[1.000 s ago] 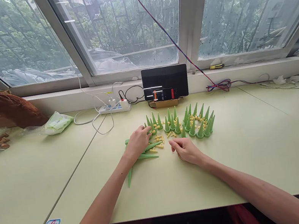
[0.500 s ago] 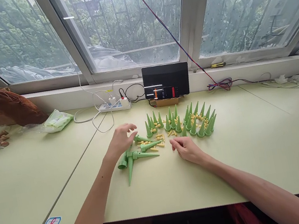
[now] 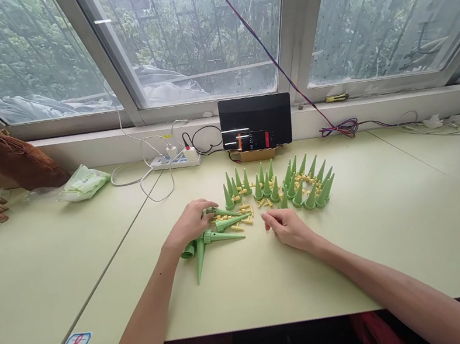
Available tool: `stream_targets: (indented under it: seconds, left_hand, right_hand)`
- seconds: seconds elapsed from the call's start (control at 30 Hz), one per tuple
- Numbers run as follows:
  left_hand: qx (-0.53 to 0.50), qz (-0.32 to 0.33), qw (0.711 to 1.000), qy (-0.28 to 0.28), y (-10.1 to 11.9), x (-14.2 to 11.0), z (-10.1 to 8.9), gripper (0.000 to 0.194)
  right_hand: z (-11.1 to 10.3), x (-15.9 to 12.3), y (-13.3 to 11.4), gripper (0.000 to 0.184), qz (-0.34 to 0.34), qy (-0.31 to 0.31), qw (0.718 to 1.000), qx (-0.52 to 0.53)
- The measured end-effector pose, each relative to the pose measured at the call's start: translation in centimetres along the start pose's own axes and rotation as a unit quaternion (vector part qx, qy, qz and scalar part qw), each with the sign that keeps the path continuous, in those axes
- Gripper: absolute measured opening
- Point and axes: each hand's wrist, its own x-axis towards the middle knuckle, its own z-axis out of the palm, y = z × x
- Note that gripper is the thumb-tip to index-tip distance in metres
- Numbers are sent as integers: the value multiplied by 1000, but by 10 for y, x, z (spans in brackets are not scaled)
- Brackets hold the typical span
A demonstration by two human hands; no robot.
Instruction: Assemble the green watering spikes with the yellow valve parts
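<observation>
Left hand: fingers bent, tips at the wide end of the farthest lying green cone; whether clamped on it, cannot tell. Right hand: fingers curled together in a loose fist beside yellow fittings; contents, if any, concealed. Left hand and wrist partly cover the heap of lying cones; both forearms cut off at the frame's lower part. Left, palm down over the heap; right, low over the table, near standing green cones.
</observation>
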Motion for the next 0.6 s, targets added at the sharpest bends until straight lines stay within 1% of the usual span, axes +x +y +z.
stream_targets:
  seconds: [0.4, 0.5, 0.6]
  left_hand:
    - [-27, 13, 1000, 5, 5, -6, -1, 26]
    - [-37, 34, 998, 33, 10, -8, -3, 24]
    - [-63, 54, 994, 70, 21, -11, -9, 24]
  right_hand:
    - [-1, 1, 2, 47, -1, -3, 1000, -4]
    - [-1, 1, 3, 46, -4, -1, 1000, -11]
    - [-1, 1, 2, 46, -6, 3, 1000, -11]
